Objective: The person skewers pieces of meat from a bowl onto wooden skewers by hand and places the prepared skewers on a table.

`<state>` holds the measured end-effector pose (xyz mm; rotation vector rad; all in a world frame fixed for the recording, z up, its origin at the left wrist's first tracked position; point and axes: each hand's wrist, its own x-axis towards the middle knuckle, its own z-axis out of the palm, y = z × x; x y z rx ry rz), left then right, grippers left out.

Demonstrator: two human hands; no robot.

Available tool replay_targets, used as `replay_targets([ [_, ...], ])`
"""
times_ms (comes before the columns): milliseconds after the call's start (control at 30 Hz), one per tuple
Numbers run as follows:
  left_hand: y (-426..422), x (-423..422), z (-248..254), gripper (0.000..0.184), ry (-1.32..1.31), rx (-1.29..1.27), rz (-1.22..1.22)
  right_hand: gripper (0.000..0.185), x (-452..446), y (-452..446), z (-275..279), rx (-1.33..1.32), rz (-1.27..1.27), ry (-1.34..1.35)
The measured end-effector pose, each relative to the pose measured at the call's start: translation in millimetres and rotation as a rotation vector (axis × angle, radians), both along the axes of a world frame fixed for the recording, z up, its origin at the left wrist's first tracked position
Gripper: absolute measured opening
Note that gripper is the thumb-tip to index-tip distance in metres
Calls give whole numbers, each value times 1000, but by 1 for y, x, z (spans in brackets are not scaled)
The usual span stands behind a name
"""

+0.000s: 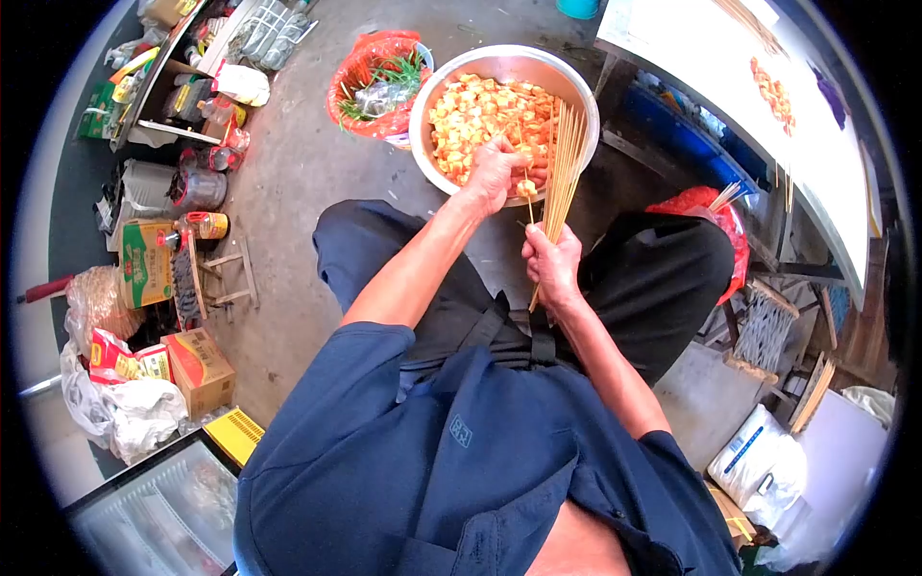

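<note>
Strong light whitens the top of the long white table (663, 34), and a grey concrete floor (298, 158) spreads from beneath it to its left. Under the table sits a blue bin (663, 113), and nearer the viewer than the table is a low stool with a corded seat (765, 331). Across the floor from the table, a crowded shelf unit (178, 132), a small wooden stool (223, 260) and a glass-topped cabinet (158, 514) line a wall (75, 163), dark below and pale above.
</note>
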<state>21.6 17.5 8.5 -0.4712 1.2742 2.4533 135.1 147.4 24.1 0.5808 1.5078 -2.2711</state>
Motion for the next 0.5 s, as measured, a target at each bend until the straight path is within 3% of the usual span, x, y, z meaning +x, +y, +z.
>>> replay_targets([
  [467, -4, -4, 4, 15, 56, 66, 52, 12, -26, 1, 2, -46, -4, 29],
  [500, -12, -11, 1, 15, 112, -39, 111, 13, -27, 3, 2, -40, -18, 38],
])
